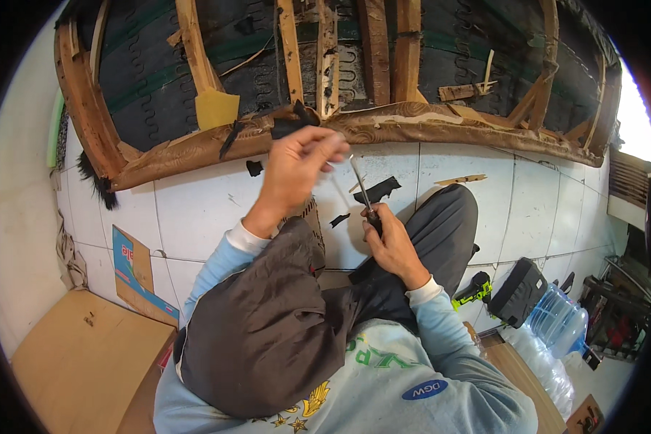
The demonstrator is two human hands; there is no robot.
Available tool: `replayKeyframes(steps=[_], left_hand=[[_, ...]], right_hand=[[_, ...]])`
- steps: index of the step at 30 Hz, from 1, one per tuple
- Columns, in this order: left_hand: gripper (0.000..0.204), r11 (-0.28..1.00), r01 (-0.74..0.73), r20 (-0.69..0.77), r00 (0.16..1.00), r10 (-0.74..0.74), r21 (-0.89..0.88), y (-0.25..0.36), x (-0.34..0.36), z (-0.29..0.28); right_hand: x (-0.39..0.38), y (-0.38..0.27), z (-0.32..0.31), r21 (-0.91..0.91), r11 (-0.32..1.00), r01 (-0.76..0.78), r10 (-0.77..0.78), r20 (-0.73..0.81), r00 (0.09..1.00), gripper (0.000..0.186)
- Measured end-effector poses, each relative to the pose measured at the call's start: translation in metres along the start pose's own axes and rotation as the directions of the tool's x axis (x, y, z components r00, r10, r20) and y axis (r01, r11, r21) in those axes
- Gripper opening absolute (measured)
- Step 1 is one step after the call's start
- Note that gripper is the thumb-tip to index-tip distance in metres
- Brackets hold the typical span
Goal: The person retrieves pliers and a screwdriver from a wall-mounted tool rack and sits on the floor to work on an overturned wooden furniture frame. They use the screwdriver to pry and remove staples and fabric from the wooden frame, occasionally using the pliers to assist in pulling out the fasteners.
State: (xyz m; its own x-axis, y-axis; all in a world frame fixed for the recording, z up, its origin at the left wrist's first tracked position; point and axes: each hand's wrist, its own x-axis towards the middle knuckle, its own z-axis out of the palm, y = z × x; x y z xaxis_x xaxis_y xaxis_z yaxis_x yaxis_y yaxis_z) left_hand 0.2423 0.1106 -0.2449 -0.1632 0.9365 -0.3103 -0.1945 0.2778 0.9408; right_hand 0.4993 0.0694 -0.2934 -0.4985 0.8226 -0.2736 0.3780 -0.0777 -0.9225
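Note:
My right hand point(394, 244) is closed round the dark handle of a screwdriver point(359, 181), its thin metal shaft slanting up and left. Near the shaft's tip is my left hand point(302, 165), its fingers curled and pinched; slight motion blur hides what they hold, if anything. Just beyond it runs the front rail point(427, 130) of a sofa frame, wrapped in brown wood-patterned covering. Torn black fabric point(291, 127) hangs on that rail behind my left hand. On the tiles close to the screwdriver lie black fabric scraps point(377, 189).
The frame's wooden slats point(327, 58) cross over zigzag springs and dark cloth. A wood splinter point(461, 179) rests on the floor. To the right are a green power tool point(474, 291), a black case point(518, 291) and a clear water jug point(557, 318); cardboard point(141, 278) lies left.

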Motion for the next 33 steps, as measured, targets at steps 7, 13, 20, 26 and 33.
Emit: replayKeyframes(steps=[7, 13, 20, 26, 33], left_hand=[[0.032, 0.453, -0.510, 0.329, 0.845, 0.420, 0.731, -0.010, 0.000, 0.022], [0.055, 0.130, -0.496, 0.308, 0.702, 0.642, 0.859, -0.005, 0.060, 0.041], [0.024, 0.317, -0.444, 0.250, 0.829, 0.501, 0.838, -0.017, 0.094, 0.032], [0.024, 0.212, -0.495, 0.308, 0.767, 0.563, 0.843, -0.020, 0.093, 0.027], [0.035, 0.136, -0.492, 0.344, 0.755, 0.559, 0.860, -0.016, 0.087, 0.031]], right_hand=[[0.012, 0.004, -0.002, 0.077, 0.986, -0.148, 0.163, -0.265, 0.950, 0.032], [0.015, 0.035, 0.020, 0.110, 0.984, -0.137, 0.170, -0.397, 0.902, 0.030], [0.016, 0.035, 0.025, 0.147, 0.970, -0.196, 0.235, -0.345, 0.909, 0.031], [0.020, 0.036, 0.032, 0.052, 0.994, -0.093, 0.106, -0.385, 0.917, 0.029], [0.015, 0.024, 0.029, 0.041, 0.990, -0.136, 0.141, -0.398, 0.906, 0.030]])
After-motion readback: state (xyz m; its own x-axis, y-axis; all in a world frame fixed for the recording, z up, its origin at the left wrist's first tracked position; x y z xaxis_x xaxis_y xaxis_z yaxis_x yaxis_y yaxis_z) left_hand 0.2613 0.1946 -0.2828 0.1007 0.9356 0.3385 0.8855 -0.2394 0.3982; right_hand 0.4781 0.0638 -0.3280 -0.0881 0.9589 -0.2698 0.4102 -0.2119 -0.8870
